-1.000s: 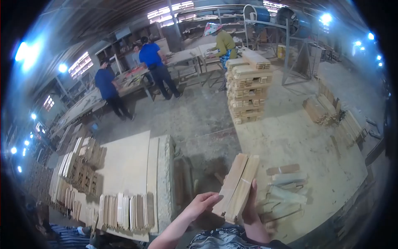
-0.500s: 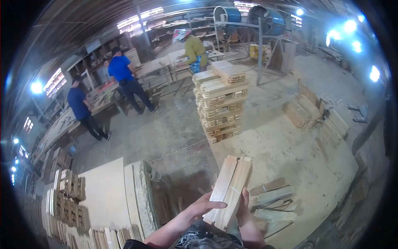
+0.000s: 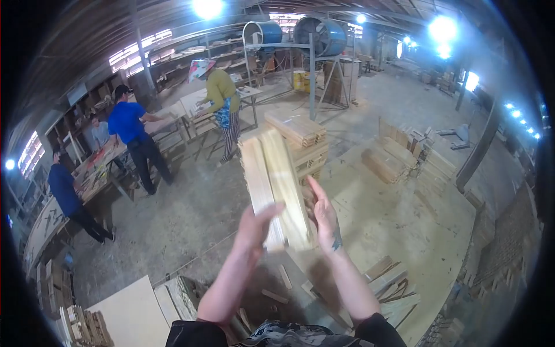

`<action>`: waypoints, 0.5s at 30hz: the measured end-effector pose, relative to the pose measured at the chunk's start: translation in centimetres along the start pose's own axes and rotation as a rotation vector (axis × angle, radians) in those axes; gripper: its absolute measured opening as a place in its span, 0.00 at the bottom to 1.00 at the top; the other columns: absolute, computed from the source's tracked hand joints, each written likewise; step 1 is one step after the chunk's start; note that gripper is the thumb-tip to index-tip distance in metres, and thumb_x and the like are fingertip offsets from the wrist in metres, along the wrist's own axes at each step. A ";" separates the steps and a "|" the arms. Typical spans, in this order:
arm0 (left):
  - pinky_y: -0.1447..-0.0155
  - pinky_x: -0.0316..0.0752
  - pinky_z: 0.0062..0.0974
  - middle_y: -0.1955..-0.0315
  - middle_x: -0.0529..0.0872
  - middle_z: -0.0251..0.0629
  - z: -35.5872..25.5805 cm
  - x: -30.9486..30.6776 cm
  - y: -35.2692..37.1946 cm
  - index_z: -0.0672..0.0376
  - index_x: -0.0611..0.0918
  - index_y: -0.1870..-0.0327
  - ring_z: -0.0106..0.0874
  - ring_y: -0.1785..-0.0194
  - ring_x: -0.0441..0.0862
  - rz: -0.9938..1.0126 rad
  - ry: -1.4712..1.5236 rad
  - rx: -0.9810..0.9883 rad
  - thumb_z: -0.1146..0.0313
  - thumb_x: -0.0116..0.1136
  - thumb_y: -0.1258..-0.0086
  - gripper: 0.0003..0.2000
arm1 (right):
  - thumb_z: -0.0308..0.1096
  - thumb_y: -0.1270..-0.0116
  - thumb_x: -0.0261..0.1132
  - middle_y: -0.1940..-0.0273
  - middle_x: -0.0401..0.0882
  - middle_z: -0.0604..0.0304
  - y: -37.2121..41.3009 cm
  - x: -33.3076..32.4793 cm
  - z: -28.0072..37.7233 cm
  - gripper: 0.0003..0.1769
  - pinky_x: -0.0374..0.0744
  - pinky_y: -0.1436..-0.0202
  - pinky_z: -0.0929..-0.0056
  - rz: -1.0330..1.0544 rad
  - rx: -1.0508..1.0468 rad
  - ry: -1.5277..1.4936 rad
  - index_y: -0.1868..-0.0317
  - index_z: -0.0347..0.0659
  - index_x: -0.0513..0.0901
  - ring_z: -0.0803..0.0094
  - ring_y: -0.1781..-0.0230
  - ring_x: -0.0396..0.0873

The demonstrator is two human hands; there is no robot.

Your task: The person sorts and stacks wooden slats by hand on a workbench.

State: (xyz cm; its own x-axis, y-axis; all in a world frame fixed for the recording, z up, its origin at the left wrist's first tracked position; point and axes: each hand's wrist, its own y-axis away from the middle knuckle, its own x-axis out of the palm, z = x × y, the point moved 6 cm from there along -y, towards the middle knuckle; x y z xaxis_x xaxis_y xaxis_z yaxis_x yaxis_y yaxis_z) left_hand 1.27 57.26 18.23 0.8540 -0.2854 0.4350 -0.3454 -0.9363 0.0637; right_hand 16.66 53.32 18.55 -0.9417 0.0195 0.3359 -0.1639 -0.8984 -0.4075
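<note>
A bundle of pale wooden slats (image 3: 280, 185), two rows side by side, is held up between my hands at the centre. My left hand (image 3: 257, 225) grips its lower left side, with the thumb across the top face. Against the right side rests my right hand (image 3: 324, 214), fingers pointing up and partly hidden by the wood. Right behind the bundle rises a tall stack of slat bundles (image 3: 296, 128), whose left part and lower part are mostly covered by the held wood.
Loose slats (image 3: 393, 283) lie at lower right on a pale board (image 3: 370, 231). More piled wood (image 3: 387, 159) sits farther right. Several people stand at the long workbench (image 3: 98, 168) on the left. A pale panel (image 3: 127, 312) and slat stacks (image 3: 84, 327) are at lower left.
Both hands have raised the bundle and carried it forward, so it now overlaps the tall stack. The camera view has shifted up and to the right.
</note>
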 end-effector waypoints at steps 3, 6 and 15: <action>0.38 0.79 0.35 0.47 0.86 0.47 -3.8 0.2 -6.4 0.72 0.76 0.36 0.37 0.44 0.85 0.014 0.076 -0.013 0.67 0.66 0.29 0.24 | 0.53 0.28 0.67 0.28 0.69 0.47 -2.0 2.0 1.5 0.44 0.70 0.27 0.61 -0.034 -0.290 0.473 0.21 0.38 0.63 0.60 0.30 0.71; 0.39 0.79 0.35 0.46 0.86 0.46 -4.8 -0.2 -13.0 0.70 0.76 0.37 0.38 0.43 0.85 0.055 0.120 0.032 0.67 0.65 0.29 0.23 | 0.48 0.32 0.72 0.27 0.68 0.47 -6.0 2.8 0.7 0.45 0.68 0.26 0.61 -0.118 -0.283 0.640 0.21 0.39 0.63 0.59 0.29 0.71; 0.41 0.78 0.41 0.46 0.85 0.46 -3.7 -1.1 -21.8 0.64 0.78 0.38 0.41 0.43 0.83 -0.172 0.177 -0.066 0.65 0.65 0.31 0.22 | 0.38 0.24 0.65 0.34 0.77 0.48 -14.4 0.0 -3.8 0.28 0.72 0.29 0.67 -0.207 -0.216 0.485 0.27 0.40 0.72 0.63 0.31 0.73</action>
State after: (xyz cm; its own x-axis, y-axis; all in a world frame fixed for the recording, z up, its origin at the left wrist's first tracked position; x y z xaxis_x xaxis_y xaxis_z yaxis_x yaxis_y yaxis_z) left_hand 6.37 78.75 19.71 0.8230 -0.0772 0.5627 -0.2303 -0.9510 0.2064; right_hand 17.89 67.96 21.23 -0.9022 0.4308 0.0196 -0.3679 -0.7452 -0.5562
